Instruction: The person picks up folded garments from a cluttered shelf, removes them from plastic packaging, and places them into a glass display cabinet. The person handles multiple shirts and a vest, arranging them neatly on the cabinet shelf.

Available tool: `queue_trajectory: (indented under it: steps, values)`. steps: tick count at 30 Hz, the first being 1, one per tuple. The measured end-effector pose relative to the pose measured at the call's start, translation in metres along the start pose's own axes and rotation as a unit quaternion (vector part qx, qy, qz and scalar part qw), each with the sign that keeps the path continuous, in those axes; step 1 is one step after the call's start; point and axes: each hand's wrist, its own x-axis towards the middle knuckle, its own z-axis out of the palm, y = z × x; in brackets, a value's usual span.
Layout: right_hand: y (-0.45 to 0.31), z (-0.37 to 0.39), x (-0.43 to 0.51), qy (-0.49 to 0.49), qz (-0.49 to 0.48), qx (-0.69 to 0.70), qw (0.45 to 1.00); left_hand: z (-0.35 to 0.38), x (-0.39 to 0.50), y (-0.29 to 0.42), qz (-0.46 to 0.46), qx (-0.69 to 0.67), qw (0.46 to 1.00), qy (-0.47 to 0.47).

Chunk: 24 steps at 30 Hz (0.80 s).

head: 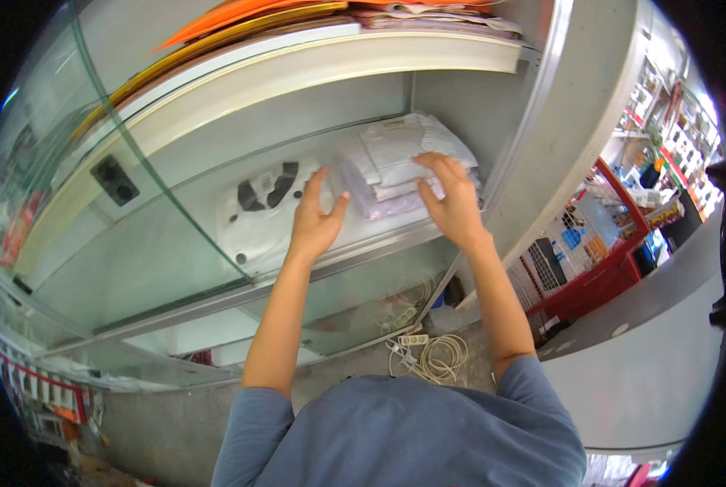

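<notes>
A stack of folded white garments in clear plastic (393, 152) lies at the right end of a cabinet shelf (363, 234). My right hand (451, 195) is at the stack's front right, its fingers curved and spread against or just over the upper packages. Left of the stack, a flat white packaged garment with a black collar and dark dots (265, 204) rests on the same shelf. My left hand (318, 216) is over this garment's right edge, with fingers and thumb apart and nothing between them. Whether its fingertips touch the plastic, I cannot tell.
A sliding glass door (156, 243) with a black handle (115, 181) covers the cabinet's left side. Above, a cream-edged shelf (338, 58) bears orange and yellow flat items. A coiled cable with a power strip (439, 356) lies on the floor. To the right stands a red-framed wire rack (582, 243).
</notes>
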Motion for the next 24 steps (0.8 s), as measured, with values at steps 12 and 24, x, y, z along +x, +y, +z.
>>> queue_trajectory:
  steps: [12, 24]
  values:
    - [-0.050, 0.131, 0.004, -0.345, -0.092, 0.008, 0.934, -0.075, -0.034, -0.018, -0.146, 0.104, 0.972, 0.154]
    - [-0.051, 0.106, -0.006, -0.308, -0.078, -0.040, 0.947, -0.072, -0.044, -0.012, -0.187, 0.155, 0.969, 0.053]
